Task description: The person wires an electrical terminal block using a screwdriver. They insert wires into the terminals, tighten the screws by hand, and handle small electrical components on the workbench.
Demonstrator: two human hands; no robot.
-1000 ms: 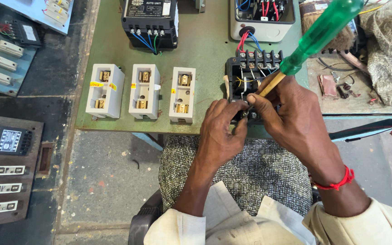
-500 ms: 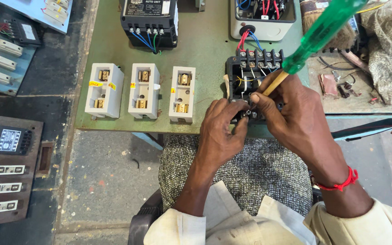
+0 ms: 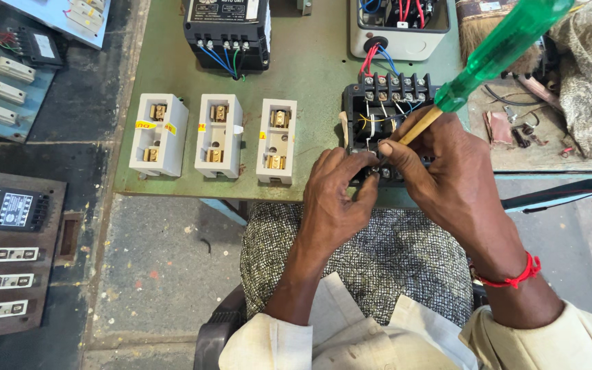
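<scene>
A black terminal block [image 3: 385, 103] with screw terminals and coloured wires sits near the front edge of a green panel board [image 3: 310, 68]. My right hand [image 3: 447, 171] holds a screwdriver with a clear green handle [image 3: 505, 41], its shaft angled down into the block's near side. My left hand [image 3: 337, 192] pinches at the block's near edge, fingertips touching the right hand's; what they pinch is hidden. A red thread band [image 3: 515, 277] circles my right wrist.
Three white fuse holders [image 3: 217, 137] stand in a row left of the block. A black unit [image 3: 227, 31] and a white box [image 3: 402, 24] sit at the board's far side. Dark boards with switches [image 3: 8, 247] lie at left, tools and cloth [image 3: 584, 75] at right.
</scene>
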